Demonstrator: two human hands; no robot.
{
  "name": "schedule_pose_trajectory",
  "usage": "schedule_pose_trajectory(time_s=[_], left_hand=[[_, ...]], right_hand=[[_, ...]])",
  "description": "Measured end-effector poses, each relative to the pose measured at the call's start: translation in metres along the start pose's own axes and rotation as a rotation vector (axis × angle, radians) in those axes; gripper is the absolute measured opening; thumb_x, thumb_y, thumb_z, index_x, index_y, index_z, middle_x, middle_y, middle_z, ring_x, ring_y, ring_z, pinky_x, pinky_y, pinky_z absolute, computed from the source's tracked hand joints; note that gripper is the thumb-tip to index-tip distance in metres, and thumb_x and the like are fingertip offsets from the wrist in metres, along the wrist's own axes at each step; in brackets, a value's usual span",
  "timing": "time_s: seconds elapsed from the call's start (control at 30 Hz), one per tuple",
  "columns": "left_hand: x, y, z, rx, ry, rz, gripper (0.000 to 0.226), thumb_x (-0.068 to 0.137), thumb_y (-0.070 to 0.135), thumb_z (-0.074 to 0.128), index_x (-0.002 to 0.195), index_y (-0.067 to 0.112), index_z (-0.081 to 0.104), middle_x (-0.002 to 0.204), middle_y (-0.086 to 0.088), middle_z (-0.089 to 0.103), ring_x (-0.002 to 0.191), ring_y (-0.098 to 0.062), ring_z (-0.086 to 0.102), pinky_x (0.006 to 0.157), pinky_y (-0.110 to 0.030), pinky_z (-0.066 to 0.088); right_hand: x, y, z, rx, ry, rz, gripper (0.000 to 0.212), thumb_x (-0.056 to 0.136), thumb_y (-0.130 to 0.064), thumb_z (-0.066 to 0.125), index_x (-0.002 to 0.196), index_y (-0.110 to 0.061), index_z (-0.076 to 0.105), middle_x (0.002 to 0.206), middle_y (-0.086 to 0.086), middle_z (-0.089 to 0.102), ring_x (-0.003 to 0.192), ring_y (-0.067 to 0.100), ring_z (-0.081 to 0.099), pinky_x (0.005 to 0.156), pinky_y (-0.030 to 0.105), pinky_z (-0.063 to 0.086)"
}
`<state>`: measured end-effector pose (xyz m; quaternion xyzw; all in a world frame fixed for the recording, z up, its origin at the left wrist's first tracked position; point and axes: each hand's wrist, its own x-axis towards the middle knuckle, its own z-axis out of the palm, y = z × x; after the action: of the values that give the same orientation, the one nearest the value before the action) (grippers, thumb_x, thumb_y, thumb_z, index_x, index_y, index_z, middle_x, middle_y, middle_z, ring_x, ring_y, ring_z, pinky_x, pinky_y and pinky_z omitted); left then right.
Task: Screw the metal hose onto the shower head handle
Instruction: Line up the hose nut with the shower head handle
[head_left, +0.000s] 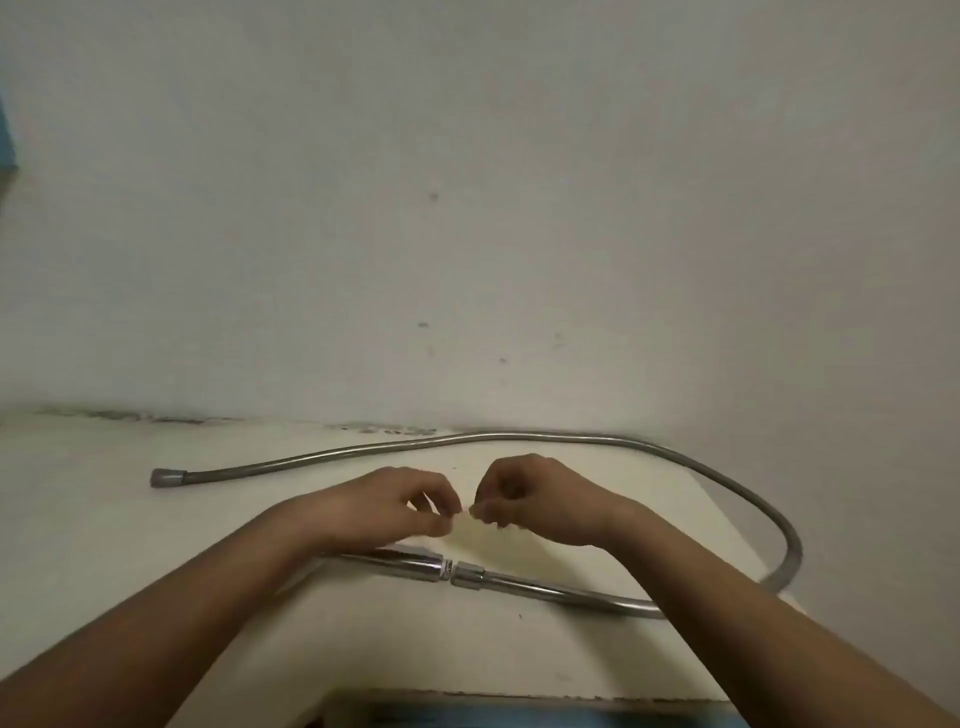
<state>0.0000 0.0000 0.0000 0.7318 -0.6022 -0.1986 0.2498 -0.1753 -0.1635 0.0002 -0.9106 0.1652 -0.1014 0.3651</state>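
The chrome shower head handle (405, 564) lies on the pale table, its left part hidden under my left forearm. Its threaded end almost meets the hose's metal nut (467, 576), with a thin gap between them. From the nut the metal hose (779, 525) loops right and back along the wall to its grey far end (169, 477). My left hand (395, 506) and my right hand (530, 499) hover above the joint, touching neither part. Their fingers are curled and the fingertips nearly meet. Whether something tiny is pinched there is too blurred to tell.
The table (104, 519) stands against a plain off-white wall (467, 208). Its right edge (727, 519) falls away under the hose loop. A dark blue blurred thing (519, 714) sits below the table's near edge. A blue strip (6, 135) shows at the far left.
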Motion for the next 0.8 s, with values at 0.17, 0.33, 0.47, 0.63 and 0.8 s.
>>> schedule_pose_trajectory(time_s=[0.17,0.33,0.47,0.63,0.8], left_hand=[[0.001,-0.017,0.009,0.231,-0.142,-0.071,0.048,0.089,0.043,0.077,0.134,0.031,0.066,0.125,0.014,0.066,0.116,-0.004,0.061,0.092,-0.019,0.05],[0.005,-0.026,0.013,0.324,-0.236,-0.142,0.047,0.082,0.048,0.078,0.126,0.038,0.065,0.12,0.012,0.065,0.109,-0.012,0.064,0.098,-0.037,0.055],[0.011,-0.032,0.016,0.385,-0.243,-0.152,0.04,0.087,0.043,0.078,0.122,0.031,0.064,0.113,0.009,0.062,0.102,-0.015,0.06,0.088,-0.033,0.052],[0.017,-0.043,0.023,0.398,-0.222,-0.179,0.028,0.09,0.042,0.076,0.11,0.028,0.063,0.101,0.012,0.058,0.087,-0.01,0.054,0.069,-0.026,0.042],[0.018,-0.048,0.023,0.399,-0.229,-0.161,0.025,0.087,0.049,0.075,0.097,0.037,0.056,0.093,0.015,0.055,0.087,-0.013,0.054,0.077,-0.033,0.045]], right_hand=[[0.003,0.008,0.013,-0.204,-0.069,0.013,0.023,0.089,-0.043,0.079,0.102,-0.025,0.072,0.089,-0.016,0.066,0.081,0.001,0.06,0.073,0.02,0.047],[0.004,0.013,0.019,-0.291,-0.17,0.067,0.036,0.086,-0.04,0.082,0.116,-0.025,0.069,0.096,-0.012,0.066,0.086,0.011,0.06,0.079,0.028,0.048],[0.004,0.016,0.023,-0.346,-0.219,0.062,0.044,0.084,-0.041,0.085,0.12,-0.022,0.068,0.101,-0.009,0.068,0.088,0.012,0.059,0.071,0.023,0.045],[0.005,0.021,0.026,-0.377,-0.226,0.081,0.039,0.083,-0.041,0.086,0.113,-0.021,0.071,0.1,-0.009,0.068,0.075,0.002,0.055,0.064,0.019,0.04],[0.007,0.024,0.03,-0.363,-0.233,0.101,0.04,0.081,-0.044,0.086,0.111,-0.021,0.073,0.101,-0.008,0.07,0.077,0.003,0.057,0.065,0.021,0.042]])
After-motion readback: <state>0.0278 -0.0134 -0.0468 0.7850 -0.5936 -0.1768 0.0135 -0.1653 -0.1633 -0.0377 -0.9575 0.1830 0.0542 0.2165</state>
